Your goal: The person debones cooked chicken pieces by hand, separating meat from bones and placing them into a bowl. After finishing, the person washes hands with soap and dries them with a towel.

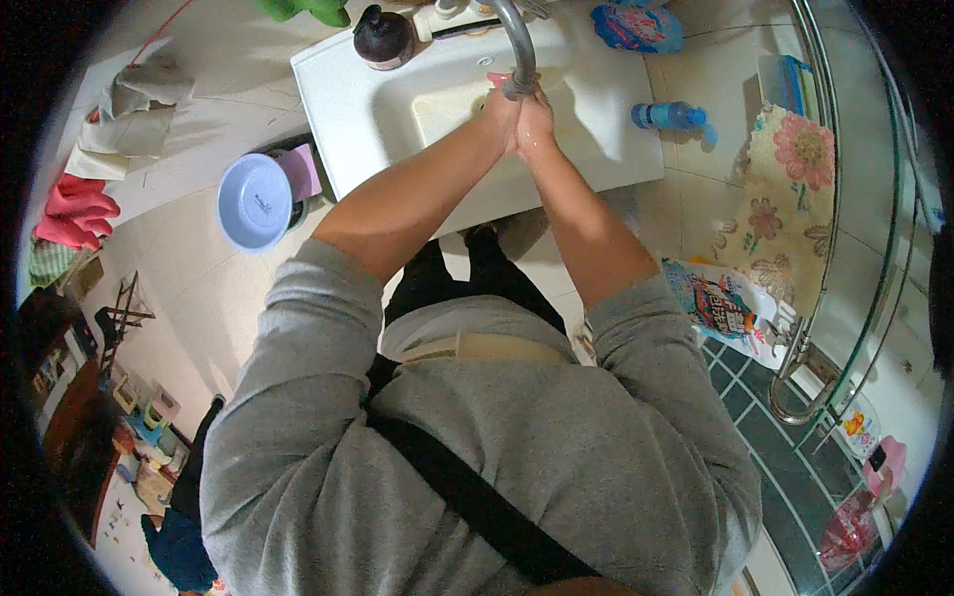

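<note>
My left hand and my right hand are close together over the white washbasin, beneath the curved metal faucet. A small pink thing sticks out past the fingers of my left hand, which seems to grip it; its kind is unclear. The spout covers part of both hands, so the fingers of my right hand are mostly hidden. Drops of water glisten on my right wrist.
Behind the basin's left rim stands a dark pump bottle. A blue plastic basin is at lower left. On the right are a plastic bottle, a blue packet, a floral towel and metal rails.
</note>
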The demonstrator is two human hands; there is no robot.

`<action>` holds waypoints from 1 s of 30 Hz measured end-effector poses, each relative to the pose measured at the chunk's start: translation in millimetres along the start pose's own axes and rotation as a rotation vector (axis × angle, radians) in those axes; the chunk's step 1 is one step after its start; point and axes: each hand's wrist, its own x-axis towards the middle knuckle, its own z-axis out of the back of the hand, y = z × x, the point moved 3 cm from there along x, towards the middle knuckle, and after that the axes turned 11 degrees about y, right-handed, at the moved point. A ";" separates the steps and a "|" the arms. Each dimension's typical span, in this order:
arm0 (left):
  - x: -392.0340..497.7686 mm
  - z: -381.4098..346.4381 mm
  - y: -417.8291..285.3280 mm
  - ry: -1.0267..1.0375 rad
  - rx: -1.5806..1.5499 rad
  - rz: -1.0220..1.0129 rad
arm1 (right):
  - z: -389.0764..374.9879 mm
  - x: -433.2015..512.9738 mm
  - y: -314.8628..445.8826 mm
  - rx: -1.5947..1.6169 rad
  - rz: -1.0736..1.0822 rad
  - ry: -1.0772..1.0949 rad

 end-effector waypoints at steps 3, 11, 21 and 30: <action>23.1 13.9 -4.5 -0.226 0.585 -0.269 | 13.9 -2.2 -35.8 0.201 -0.066 -0.091; 18.9 5.7 -36.0 0.079 1.869 -0.501 | -6.5 -4.2 11.6 -0.477 -0.096 -0.087; -77.7 2.6 -52.5 0.418 1.898 -0.929 | 12.7 42.3 22.8 -0.257 -0.266 0.879; -11.7 39.4 -45.6 0.155 0.097 -0.464 | -48.4 8.4 2.3 0.793 -0.098 0.389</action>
